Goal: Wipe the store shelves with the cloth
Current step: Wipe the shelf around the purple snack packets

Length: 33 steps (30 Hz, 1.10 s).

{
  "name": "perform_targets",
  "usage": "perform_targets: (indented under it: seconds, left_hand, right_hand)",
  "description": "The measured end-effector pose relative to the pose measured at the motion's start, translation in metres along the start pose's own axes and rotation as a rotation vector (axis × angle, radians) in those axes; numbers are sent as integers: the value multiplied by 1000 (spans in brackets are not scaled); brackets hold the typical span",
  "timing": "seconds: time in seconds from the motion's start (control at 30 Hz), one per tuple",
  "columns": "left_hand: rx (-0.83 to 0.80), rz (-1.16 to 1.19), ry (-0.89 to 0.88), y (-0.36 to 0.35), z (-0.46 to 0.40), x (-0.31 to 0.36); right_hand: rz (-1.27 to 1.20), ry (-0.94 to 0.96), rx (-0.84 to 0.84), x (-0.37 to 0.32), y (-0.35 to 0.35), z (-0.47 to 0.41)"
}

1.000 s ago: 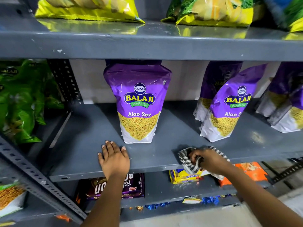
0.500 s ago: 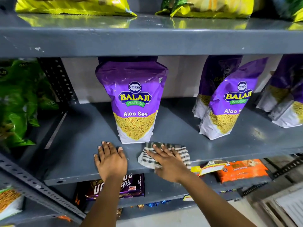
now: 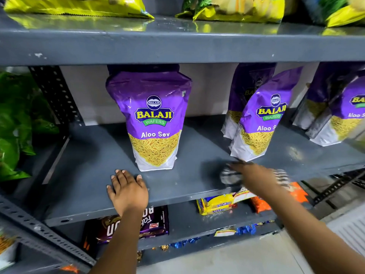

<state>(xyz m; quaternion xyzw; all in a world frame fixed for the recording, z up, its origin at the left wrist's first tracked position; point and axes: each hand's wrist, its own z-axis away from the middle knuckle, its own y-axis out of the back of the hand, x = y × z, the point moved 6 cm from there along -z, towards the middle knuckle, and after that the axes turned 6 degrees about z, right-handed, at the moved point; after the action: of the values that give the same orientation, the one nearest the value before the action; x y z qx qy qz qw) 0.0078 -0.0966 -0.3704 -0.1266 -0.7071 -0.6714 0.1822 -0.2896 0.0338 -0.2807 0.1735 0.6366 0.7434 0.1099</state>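
Observation:
The grey metal shelf (image 3: pixel 83 175) runs across the middle of the view. My right hand (image 3: pixel 254 177) presses a black-and-white striped cloth (image 3: pixel 230 177) flat on the shelf near its front edge, right of centre; both are motion-blurred. My left hand (image 3: pixel 127 191) rests palm down on the shelf's front part, fingers spread, just below and left of a purple Aloo Sev bag (image 3: pixel 153 119) that stands upright. It holds nothing.
More purple snack bags (image 3: pixel 260 119) lean at the right, just behind the cloth. Green packets (image 3: pixel 13 125) fill the left bay. Yellow packets (image 3: pixel 79 6) lie on the shelf above. Biscuit packs (image 3: pixel 215 204) and a dark pack (image 3: pixel 154 222) sit on the shelf below.
My right hand swept the cloth left to beside the centre bag, then back to the right along the shelf's front edge. My left hand stayed in place.

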Motion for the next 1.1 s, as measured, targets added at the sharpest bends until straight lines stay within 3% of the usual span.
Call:
perform_targets:
  seconds: [0.07, 0.13, 0.2, 0.37, 0.63, 0.73, 0.8, 0.87, 0.93, 1.0, 1.1]
  left_hand:
    - [-15, -14, -2, -2, 0, 0]
    - [-39, -34, 2, -3, -1, -2]
    - [-60, -45, 11, -2, -2, -3]
    - [30, 92, 3, -4, 21, 18]
    - [30, 111, -407, -52, 78, 165]
    - [8, 178, -335, -69, 76, 204]
    - [30, 242, -215, -74, 69, 216]
    - [43, 314, -70, -82, 65, 224]
    - [63, 323, 11, -87, 67, 225]
    - [84, 313, 17, -88, 67, 225]
    - [58, 195, -2, -96, 71, 236]
  right_hand:
    - [-175, 198, 61, -58, 5, 2]
    - [-201, 364, -34, -112, -16, 6]
    - [-172, 397, -86, -125, -42, 6]
    - [-314, 231, -7, -36, -49, -10]
    - [-343, 22, -13, 114, -64, -27]
    - [-284, -78, 6, 155, -59, -35]
    - [-308, -37, 95, 131, -51, -41]
    - [-335, 167, 92, 80, -54, -38]
    - [-287, 426, 207, 48, -61, -29]
    - [-333, 451, 204, 75, -62, -34]
    - [-378, 339, 164, 160, -69, -49]
